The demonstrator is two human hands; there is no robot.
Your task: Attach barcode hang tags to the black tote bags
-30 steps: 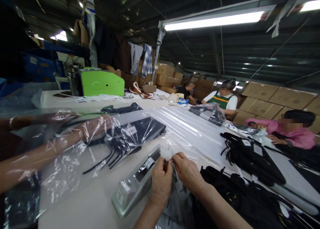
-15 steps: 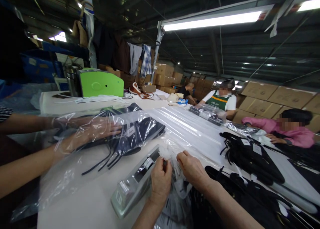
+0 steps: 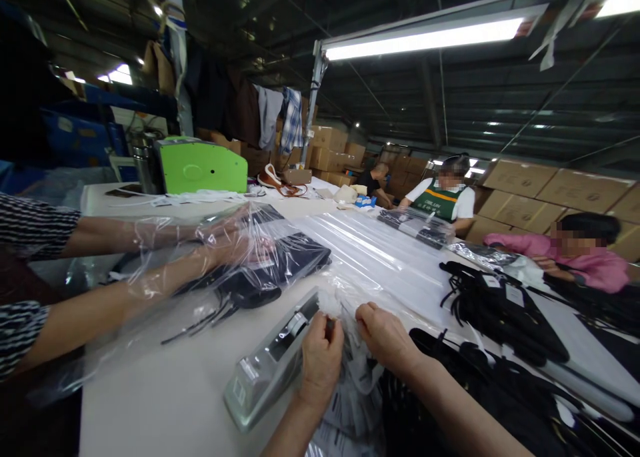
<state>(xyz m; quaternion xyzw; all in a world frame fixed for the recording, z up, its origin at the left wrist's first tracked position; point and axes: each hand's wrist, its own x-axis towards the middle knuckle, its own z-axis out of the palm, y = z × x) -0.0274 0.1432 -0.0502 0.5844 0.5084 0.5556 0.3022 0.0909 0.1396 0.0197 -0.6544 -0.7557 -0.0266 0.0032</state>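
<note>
My left hand [image 3: 323,360] is closed in a pinch beside the tape dispenser [image 3: 265,370]; what its fingertips hold is too small to make out. Just to its right, my right hand [image 3: 385,334] is also closed, its fingertips at a crumpled, whitish see-through bundle [image 3: 357,357]. Whether it grips part of that bundle I cannot tell. White frilly material [image 3: 329,304] shows beyond my left hand, at the far end of the dispenser. Printed whitish plastic or labels [image 3: 350,417] lie below, between my forearms.
At left, a co-worker's hands [image 3: 240,240] reach inside a clear plastic bag [image 3: 165,244] over a dark strapped item [image 3: 300,254]. Clear plastic sheets [image 3: 370,244] cover mid-table. Black strapped items [image 3: 505,310] lie at right. A green machine [image 3: 203,167] stands behind; other people sit across.
The co-worker's hands at left have moved right and farther into the clear bag, over the dark item. My own hands have hardly moved.
</note>
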